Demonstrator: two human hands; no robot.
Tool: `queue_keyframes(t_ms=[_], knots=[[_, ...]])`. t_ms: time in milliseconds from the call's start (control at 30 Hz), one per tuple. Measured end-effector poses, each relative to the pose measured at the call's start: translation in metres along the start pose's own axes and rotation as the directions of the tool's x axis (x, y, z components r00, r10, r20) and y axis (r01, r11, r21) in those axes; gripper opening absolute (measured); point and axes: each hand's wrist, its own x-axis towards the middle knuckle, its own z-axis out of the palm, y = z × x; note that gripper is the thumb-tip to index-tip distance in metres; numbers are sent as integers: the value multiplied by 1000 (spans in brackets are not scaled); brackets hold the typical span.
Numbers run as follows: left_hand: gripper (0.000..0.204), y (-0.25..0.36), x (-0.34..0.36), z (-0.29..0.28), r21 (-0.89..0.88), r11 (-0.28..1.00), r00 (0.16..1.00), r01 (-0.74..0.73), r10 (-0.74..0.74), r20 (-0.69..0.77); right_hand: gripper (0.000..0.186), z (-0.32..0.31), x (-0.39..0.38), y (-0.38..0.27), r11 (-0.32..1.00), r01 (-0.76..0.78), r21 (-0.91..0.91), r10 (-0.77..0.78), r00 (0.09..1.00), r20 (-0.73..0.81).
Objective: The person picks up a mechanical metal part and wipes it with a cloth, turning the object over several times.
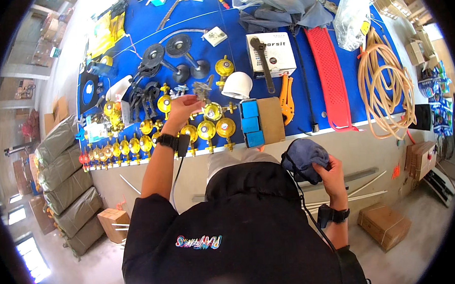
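Note:
My left hand (184, 109) is raised over the blue table (199, 19), its fingers pinched on a small grey metal fitting (202, 91). Beneath and around it are several brass-yellow regulators (206, 129), some in a row along the front edge. My right hand (329, 172), below the table's front edge on the right, grips a crumpled dark blue cloth (303, 156). Just right of the regulators lie blue boxes on cardboard (272, 119). A white cap-like piece (236, 86) sits behind them.
A white box with a wrench (279, 53), an orange cutter (286, 101), a red perforated strip (331, 81) and coiled hose (380, 84) occupy the right side. Black stands (177, 46) sit farther back. Wrapped bundles (61, 174) are stacked left; cartons (383, 225) rest on the floor.

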Motion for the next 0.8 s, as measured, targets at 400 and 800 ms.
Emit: queue_keyframes(t_ms=[400, 800], knots=[[79, 85, -203, 32, -891, 453, 854, -6, 466, 231, 62, 34, -45, -42, 823, 400, 403, -437, 899, 0], [66, 100, -271, -73, -841, 517, 762, -160, 606, 228, 70, 213, -115, -133, 560, 632, 536, -720, 691, -63]])
